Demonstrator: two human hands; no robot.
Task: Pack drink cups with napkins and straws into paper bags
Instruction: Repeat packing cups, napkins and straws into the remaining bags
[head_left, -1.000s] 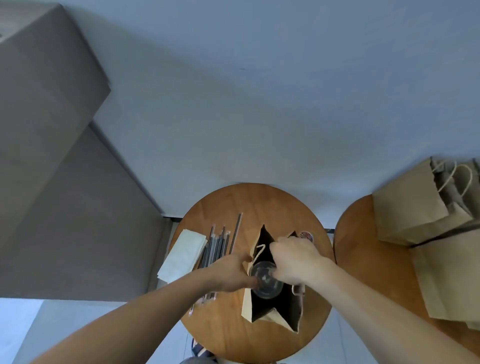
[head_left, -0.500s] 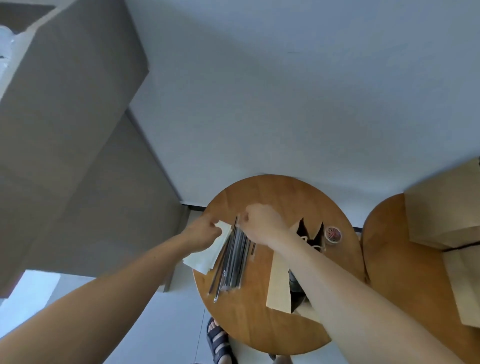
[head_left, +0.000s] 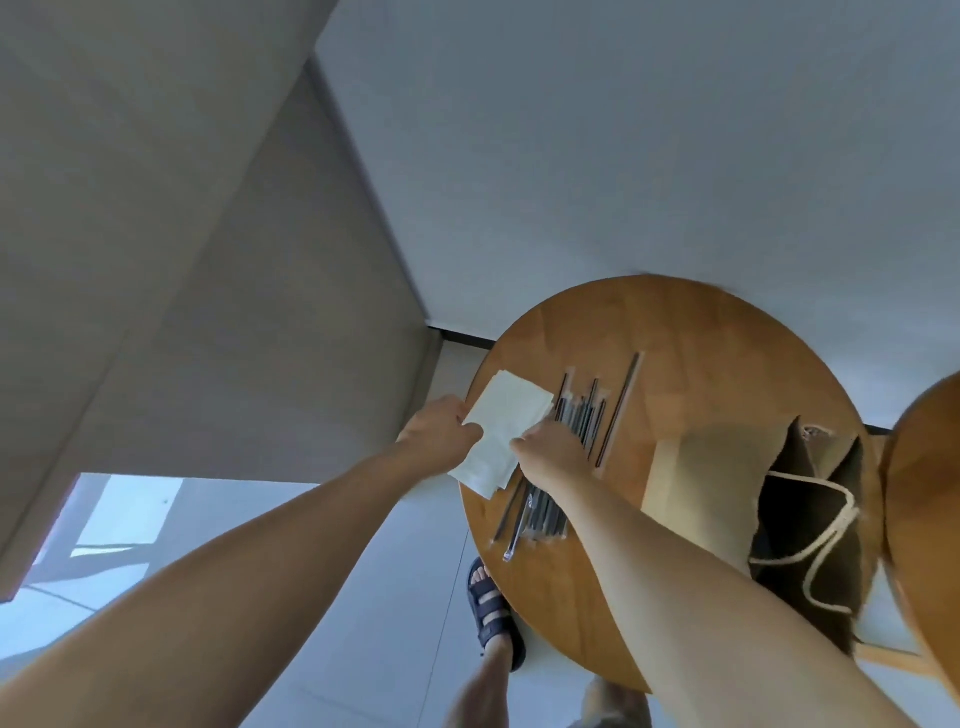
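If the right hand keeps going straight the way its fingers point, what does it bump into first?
The right hand points up-left, fingertips at the white napkins, so the napkins come first. The left hand grips their far edge. Whether the fingertips already touch is unclear.

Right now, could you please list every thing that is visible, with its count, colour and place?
round table: one, brown wood, centre right
second table: one, brown wood, right edge, partly cut off
napkins: small stack, white, left rim of the round table
straws: a bundle, dark, wrapped, beside the napkins
paper bag: one, brown, open, with cord handles, right side of the round table
sandal: one, dark, on the floor below
left hand: pinching the napkins' left edge
right hand: on the napkins' right edge, over the straws
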